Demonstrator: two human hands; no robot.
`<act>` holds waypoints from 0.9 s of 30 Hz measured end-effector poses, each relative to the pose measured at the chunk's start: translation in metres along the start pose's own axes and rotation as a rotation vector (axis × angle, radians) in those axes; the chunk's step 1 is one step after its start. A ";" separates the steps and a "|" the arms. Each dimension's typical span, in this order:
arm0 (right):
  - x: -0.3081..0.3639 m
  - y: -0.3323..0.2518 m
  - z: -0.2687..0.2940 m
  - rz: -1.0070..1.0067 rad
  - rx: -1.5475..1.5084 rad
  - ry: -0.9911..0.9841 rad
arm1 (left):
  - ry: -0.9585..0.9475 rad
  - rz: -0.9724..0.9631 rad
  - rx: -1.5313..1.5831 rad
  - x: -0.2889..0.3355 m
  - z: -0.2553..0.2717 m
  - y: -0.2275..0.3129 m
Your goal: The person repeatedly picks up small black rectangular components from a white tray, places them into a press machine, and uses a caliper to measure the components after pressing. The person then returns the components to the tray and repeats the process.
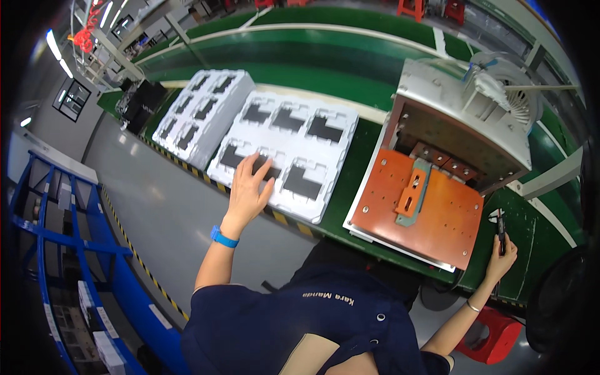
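My left hand [249, 192] reaches over a white molded tray [275, 139] at centre left. Its fingers are spread above a flat black part [269, 167] in the front row, partly covering it; I cannot tell whether they touch it. More black parts, such as one black cut-out piece [302, 182], lie in the tray's pockets. At the far right, my right hand [502, 257] is closed around a slim black tool [501, 239] with a pale end, above the green bench top. The tool's exact kind is too small to make out.
Between my hands stands a press-like machine [462, 119] with an orange base plate [375, 212] carrying an orange-and-grey fixture [412, 190]. A stack of white trays [206, 106] is at the left. A green conveyor [312, 69] runs behind; a red stool [494, 337] stands lower right.
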State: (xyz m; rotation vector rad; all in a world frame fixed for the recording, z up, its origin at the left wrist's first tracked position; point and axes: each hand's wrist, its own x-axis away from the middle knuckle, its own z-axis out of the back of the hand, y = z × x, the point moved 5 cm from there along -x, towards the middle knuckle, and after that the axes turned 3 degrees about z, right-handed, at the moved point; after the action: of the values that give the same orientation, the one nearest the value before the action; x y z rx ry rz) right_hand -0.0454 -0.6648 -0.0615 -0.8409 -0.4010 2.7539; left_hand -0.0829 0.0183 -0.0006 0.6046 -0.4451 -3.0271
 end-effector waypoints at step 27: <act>0.007 -0.007 -0.001 0.000 -0.199 0.013 | -0.301 0.909 0.354 -0.109 0.002 -0.195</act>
State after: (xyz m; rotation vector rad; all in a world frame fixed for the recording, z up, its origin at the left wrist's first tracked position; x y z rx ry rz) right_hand -0.0497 -0.6556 -0.0637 -0.9032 -0.6812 2.7398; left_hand 0.0241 0.2144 -0.0133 -0.0787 -0.9578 -2.1608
